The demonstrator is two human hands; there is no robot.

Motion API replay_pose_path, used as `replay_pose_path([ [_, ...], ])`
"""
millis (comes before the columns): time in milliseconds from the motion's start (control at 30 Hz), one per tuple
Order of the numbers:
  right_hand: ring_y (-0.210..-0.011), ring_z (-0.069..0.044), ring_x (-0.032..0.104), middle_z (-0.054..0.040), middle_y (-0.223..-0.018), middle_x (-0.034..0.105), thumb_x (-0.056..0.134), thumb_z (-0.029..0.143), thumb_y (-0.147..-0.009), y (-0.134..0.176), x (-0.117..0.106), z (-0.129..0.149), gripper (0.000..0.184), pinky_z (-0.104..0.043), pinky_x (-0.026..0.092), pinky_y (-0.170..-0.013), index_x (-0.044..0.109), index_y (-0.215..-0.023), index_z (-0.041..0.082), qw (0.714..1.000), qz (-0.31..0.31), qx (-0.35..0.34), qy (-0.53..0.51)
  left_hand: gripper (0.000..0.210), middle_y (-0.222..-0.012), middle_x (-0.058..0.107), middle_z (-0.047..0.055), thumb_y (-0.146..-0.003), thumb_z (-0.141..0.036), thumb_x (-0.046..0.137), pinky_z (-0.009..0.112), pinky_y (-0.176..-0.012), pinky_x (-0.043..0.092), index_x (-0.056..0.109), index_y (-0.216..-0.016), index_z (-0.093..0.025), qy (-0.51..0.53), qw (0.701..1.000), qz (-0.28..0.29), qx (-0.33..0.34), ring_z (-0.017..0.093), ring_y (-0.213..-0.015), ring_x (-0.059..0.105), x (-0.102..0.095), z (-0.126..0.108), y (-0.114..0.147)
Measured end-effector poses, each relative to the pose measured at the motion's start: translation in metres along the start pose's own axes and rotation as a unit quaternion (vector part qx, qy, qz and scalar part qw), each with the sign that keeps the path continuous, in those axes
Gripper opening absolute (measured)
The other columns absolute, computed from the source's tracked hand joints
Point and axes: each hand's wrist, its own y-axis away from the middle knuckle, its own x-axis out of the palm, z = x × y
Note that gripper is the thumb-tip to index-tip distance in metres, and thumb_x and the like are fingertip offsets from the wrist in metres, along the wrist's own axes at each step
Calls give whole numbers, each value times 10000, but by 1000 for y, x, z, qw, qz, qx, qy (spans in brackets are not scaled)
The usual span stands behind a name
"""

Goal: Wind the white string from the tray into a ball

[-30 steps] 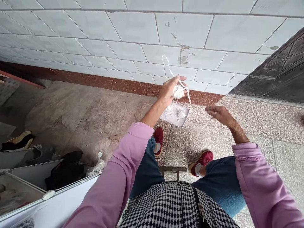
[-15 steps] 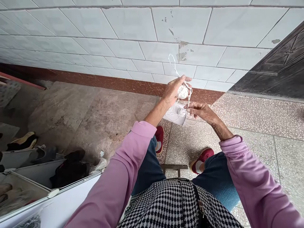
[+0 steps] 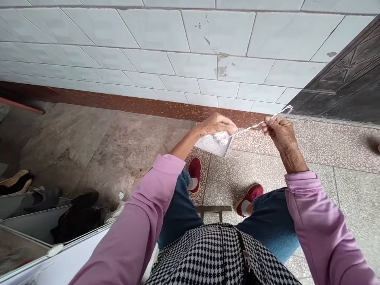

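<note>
My left hand (image 3: 218, 124) is closed, its fingers curled at the left end of a stretched white cord (image 3: 251, 127). Just under that palm shows a bundle of white yarn (image 3: 219, 135), partly hidden by the hand. My right hand (image 3: 279, 128) pinches the other end of the cord between thumb and fingers, and a short loop sticks out beyond it. Below the left hand, a shallow white box (image 3: 218, 150) lies on the floor with loose strands and a small ball of yarn (image 3: 223, 141) in it.
A white tiled wall (image 3: 190, 67) with a brown base strip is ahead, a dark door (image 3: 350, 79) at right. Red shoes (image 3: 251, 196) stand on the speckled floor. A shoe rack (image 3: 56, 249) with dark footwear is at lower left, and a stool bar (image 3: 215, 208) lies between the legs.
My right hand has moved right and up, drawing the cord out straight. My left hand has turned palm down and lowered, and the upright loop above it is gone from there.
</note>
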Motion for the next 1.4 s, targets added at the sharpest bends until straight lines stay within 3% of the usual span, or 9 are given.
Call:
replay_pose_path([
  [100,-577,-141,674,-52,-753,783,955,523,-821,1,-3,-3,381,-263,590,-487,723,-716,240,999,-3,-11,35,258,-737,794,32,-736,-408,836,252,-618,443,902,-900,-220,-38,996,81,-19,129,-641,656,4,-1,0],
  [167,-559,-147,681,-63,-746,792,956,560,-808,1,-3,-3,398,-267,588,-463,747,-701,239,998,-4,-21,57,290,-738,787,26,-720,-402,836,254,-601,412,910,-938,-225,-59,994,85,-19,128,-633,632,7,1,0],
  [467,-481,-144,627,-59,-636,727,944,581,-808,0,-15,-3,440,-280,524,-417,724,-664,227,995,6,-23,101,180,-710,758,54,-732,-274,678,304,-679,399,831,-709,-182,-164,985,-50,-1,148,-670,613,0,23,-5],
  [700,-819,-196,716,-34,-812,708,850,505,-910,-5,-38,12,301,-326,583,-680,655,-856,282,995,-39,-25,-88,186,-725,770,56,-752,-219,631,306,-696,421,807,-709,-179,-232,968,-91,-23,160,-704,653,-7,27,-6],
  [833,-550,-94,436,86,-564,387,953,389,-813,-7,-65,23,385,-253,480,-573,596,-792,248,977,-7,-47,-209,241,-933,840,79,-831,-168,604,325,-819,505,844,-841,-186,-373,919,-112,-57,207,-878,734,-6,30,-5],
  [933,-449,-44,121,144,-483,219,960,297,-771,-2,-91,26,308,-215,222,-423,669,-829,211,979,0,-46,-201,293,-1101,847,115,-896,-147,574,366,-909,548,858,-962,-181,-472,865,-128,-111,259,-1017,757,-13,31,0],
  [1100,-398,-50,75,141,-429,286,853,178,-760,14,-120,28,215,-281,-3,-434,764,-956,178,992,-69,-25,-105,376,-1214,827,169,-963,-167,520,428,-983,571,851,-1141,-170,-537,801,-166,-206,337,-1171,754,-45,35,18],
  [1267,-392,-70,124,127,-420,278,657,53,-767,31,-133,28,161,-281,28,-443,710,-816,196,963,-253,-78,-46,409,-1293,802,200,-971,-179,500,467,-1019,572,839,-1197,-144,-548,771,-179,-272,385,-1254,734,-72,45,37],
  [1400,-393,-80,183,110,-432,325,586,37,-794,56,-156,32,193,-262,125,-420,694,-783,197,927,-363,-92,12,384,-1305,806,174,-978,-230,524,430,-1038,560,836,-1194,-175,-532,782,-187,-266,361,-1270,732,-72,44,39],
])
